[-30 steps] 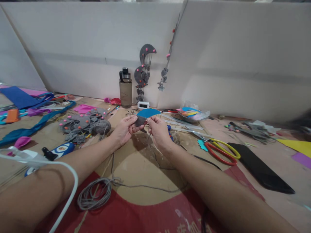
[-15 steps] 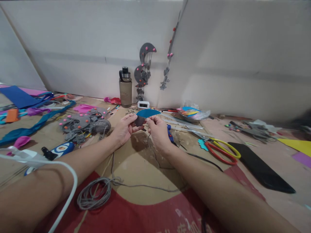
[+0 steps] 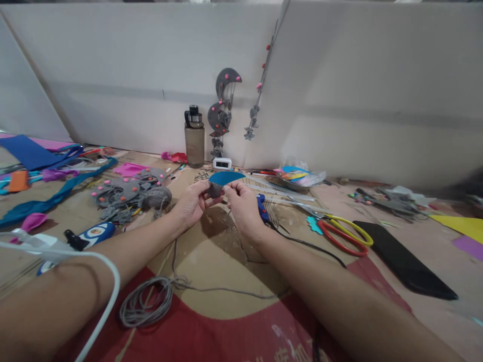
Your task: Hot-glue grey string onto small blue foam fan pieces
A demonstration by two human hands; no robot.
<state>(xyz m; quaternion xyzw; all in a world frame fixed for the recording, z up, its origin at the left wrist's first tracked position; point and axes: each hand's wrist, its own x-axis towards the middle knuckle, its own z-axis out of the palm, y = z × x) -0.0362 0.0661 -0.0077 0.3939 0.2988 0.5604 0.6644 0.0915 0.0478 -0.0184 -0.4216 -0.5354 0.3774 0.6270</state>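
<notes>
Between both hands, above the table, is a small curved felt piece (image 3: 227, 177), blue with a dark grey part below it. My left hand (image 3: 196, 202) pinches its left end between thumb and fingers. On its right side my right hand (image 3: 241, 201) grips the lower edge with thumb and forefinger. A thin grey yarn (image 3: 241, 241) hangs below my right hand, and a coil of grey yarn (image 3: 147, 301) lies nearer to me. Just right of my right hand is a blue glue gun (image 3: 262, 207), partly hidden by the hand.
Red-and-yellow-handled scissors (image 3: 345, 235) and a black phone-like slab (image 3: 402, 259) lie right. Grey felt pieces with pink dots (image 3: 121, 190) and a yarn ball (image 3: 158, 197) lie left. A bottle (image 3: 194, 141) and a small white clock (image 3: 222, 163) stand by the wall. A white cable (image 3: 113, 281) crosses my left forearm.
Both hands have shifted slightly left with the felt piece, which tilts a little differently. Both hands keep their pinch on it.
</notes>
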